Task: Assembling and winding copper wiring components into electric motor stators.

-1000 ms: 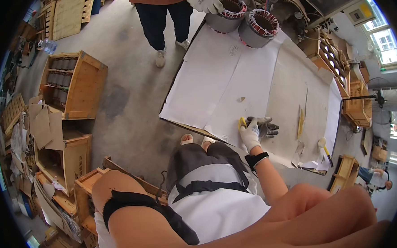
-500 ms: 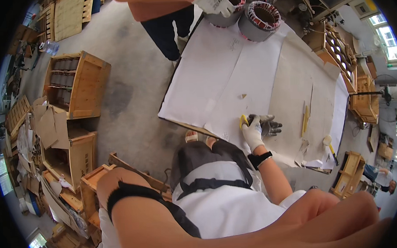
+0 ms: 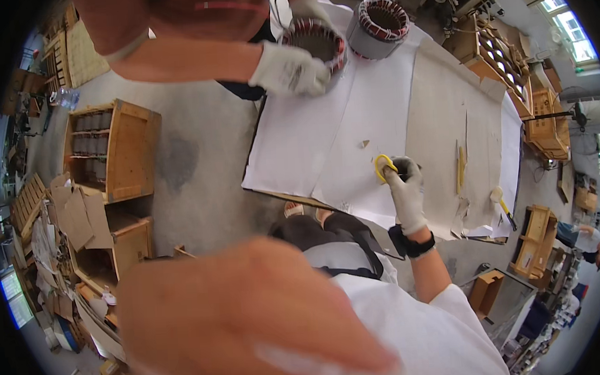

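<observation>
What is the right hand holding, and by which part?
The right hand holds scissors by their yellow handle loop.

We wear a white short-sleeved shirt (image 3: 423,330) toward five o'clock, and a dark strap (image 3: 359,271) crosses its front. Our right hand (image 3: 404,189), just right of centre at about three o'clock, is in a white knit glove, and a black band (image 3: 418,246) circles that wrist. Dark trousers (image 3: 329,228) cover our legs near the centre. Our left arm (image 3: 239,313), at seven o'clock, is only a blur.
</observation>
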Demonstrator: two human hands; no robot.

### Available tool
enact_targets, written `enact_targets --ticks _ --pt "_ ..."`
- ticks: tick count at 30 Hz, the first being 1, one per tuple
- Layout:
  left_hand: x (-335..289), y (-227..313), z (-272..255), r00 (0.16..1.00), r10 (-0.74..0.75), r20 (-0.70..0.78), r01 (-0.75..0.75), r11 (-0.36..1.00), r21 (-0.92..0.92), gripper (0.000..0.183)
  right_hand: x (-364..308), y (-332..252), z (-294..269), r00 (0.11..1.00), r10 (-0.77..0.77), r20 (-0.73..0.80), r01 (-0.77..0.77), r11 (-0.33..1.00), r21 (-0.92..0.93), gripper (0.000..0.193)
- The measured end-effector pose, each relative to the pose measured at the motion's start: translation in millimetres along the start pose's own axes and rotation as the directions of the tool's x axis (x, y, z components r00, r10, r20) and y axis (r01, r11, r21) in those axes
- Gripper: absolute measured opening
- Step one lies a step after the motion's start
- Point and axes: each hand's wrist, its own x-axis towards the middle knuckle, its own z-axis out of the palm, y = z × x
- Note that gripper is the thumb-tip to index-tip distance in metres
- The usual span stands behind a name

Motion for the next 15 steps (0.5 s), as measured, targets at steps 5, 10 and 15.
enact_targets --ticks 5,10,15 --pt "1 -82 24 0.944 -0.081 -0.321 0.093 0.995 0.022 0.021 -37 -77 1 0.998 -0.008 0.066 0.002 0.995 0.103 0.020" --pt "42 -167 79 0.887 0.085 -0.454 0.056 0.956 0.289 0.020 -65 -88 22 0.979 -0.167 0.114 0.131 0.954 0.268 0.019" --pt "51 -179 82 0.769 0.358 -0.530 0.109 0.743 0.660 0.026 -81 -108 13 0.997 -0.027 -0.067 0.051 0.921 0.385 0.015"
